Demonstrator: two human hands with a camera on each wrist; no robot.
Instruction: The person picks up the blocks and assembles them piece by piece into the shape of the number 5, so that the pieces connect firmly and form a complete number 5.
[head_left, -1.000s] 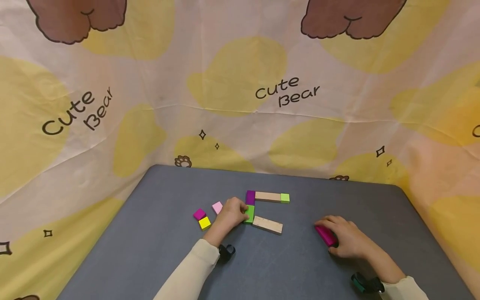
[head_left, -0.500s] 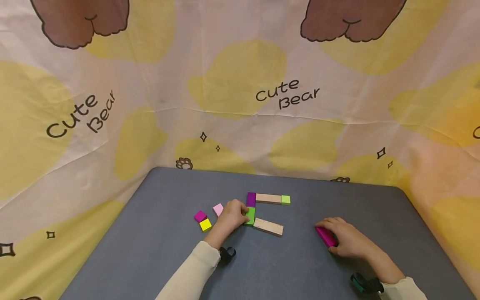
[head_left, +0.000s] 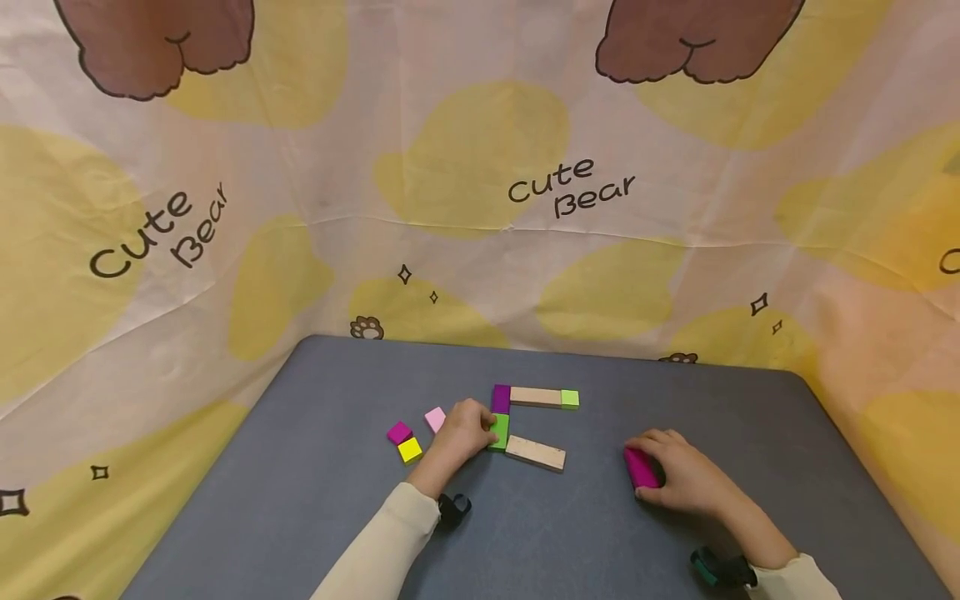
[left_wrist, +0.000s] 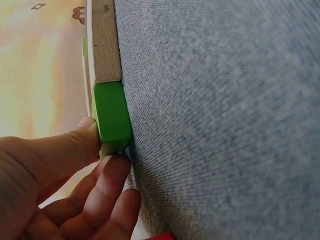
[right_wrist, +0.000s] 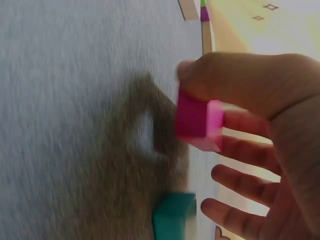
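Left hand (head_left: 461, 433) pinches a green block (left_wrist: 113, 112); right hand (head_left: 688, 477) holds a magenta block (head_left: 641, 468). The cloth (head_left: 465, 125) reads "Cute Bear".

four cubes (head_left: 400, 432) (head_left: 409, 450) (head_left: 434, 419) (head_left: 570, 399), two wooden planks (head_left: 536, 397) (head_left: 535, 453), at least three longer painted blocks (head_left: 501, 398) (head_left: 501, 433) (head_left: 640, 469)

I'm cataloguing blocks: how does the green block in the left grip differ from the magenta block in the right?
The green block is leaf green; the magenta block deep pink. The green block touches the nearer wooden block; the magenta block is apart from it. Both are held, by the left grip and right grip.
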